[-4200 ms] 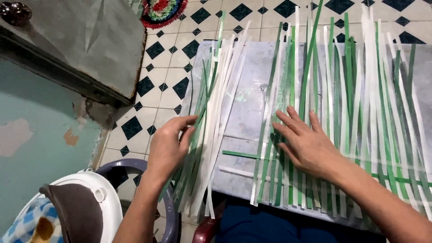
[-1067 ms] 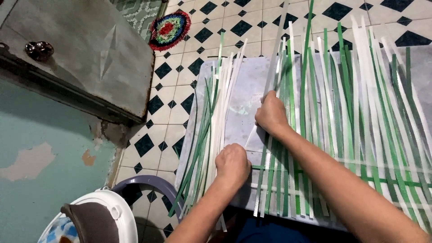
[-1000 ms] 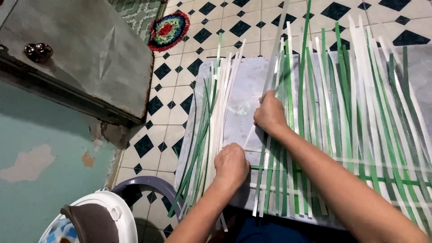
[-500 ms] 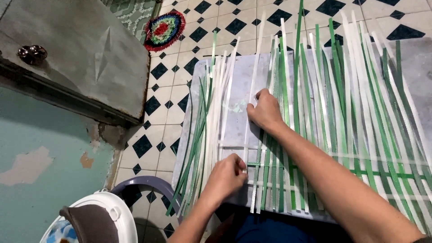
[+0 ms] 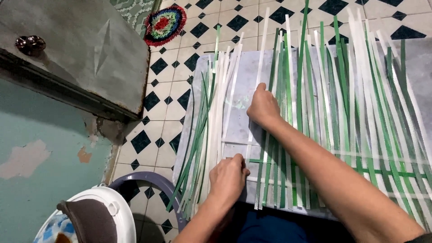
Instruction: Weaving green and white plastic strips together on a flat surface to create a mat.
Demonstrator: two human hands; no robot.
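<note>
**Two hands on one white strip at the edge of the weave**

Two hands work at the centre of the frame, apart from each other. The left hand point(image 5: 228, 176), lower centre, is curled with its fingertips pinching the near end of a white strip point(image 5: 254, 105). The right hand point(image 5: 263, 107), just above it, presses down on the same strip farther along, fingers bent over it. The strip runs from lower centre up toward the top edge, lying on a pale grey board point(image 5: 240, 90) that rests on the black-and-white tiled floor point(image 5: 171, 90).

Right of the hands, many green and white strips point(image 5: 342, 103) fan across the board, crossed by a few horizontal ones low down. A loose bundle of strips point(image 5: 204, 130) lies left of the hands. A round multicoloured mat point(image 5: 164, 24) sits at upper left.
</note>
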